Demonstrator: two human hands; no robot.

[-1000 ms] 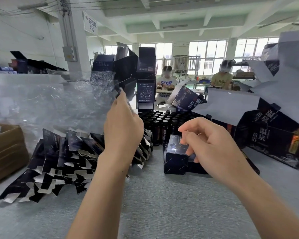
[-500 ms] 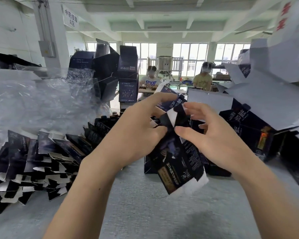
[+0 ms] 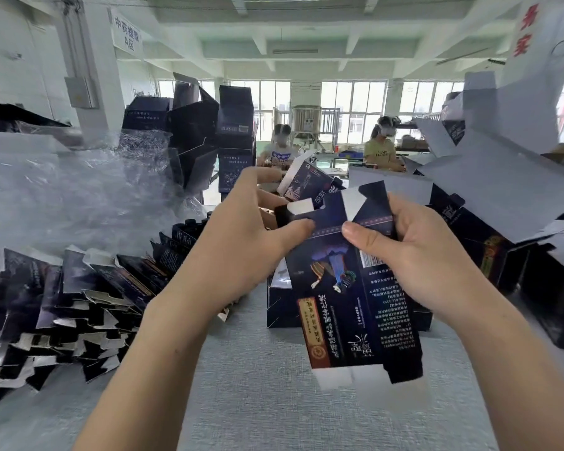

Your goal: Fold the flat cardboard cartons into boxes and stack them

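Note:
I hold one dark blue printed carton (image 3: 352, 297) upright above the grey table (image 3: 274, 402), partly opened into a tube, its top flaps sticking up. My left hand (image 3: 241, 249) grips its upper left edge, thumb on the front. My right hand (image 3: 411, 255) grips the upper right edge, thumb pressed beside the barcode. A long row of flat cartons (image 3: 79, 307) leans at the left. Folded boxes (image 3: 280, 304) lie behind the held carton, mostly hidden.
Crumpled clear plastic wrap (image 3: 79, 196) rises at the left. A stack of dark boxes (image 3: 235, 138) stands behind. Larger opened cartons (image 3: 508, 203) crowd the right side. Two people (image 3: 381, 148) work at a far table.
The carton has been turned and spread wider, from a pinched flat piece to an opened tube. Both hands moved apart to its upper edges. The view has tilted slightly.

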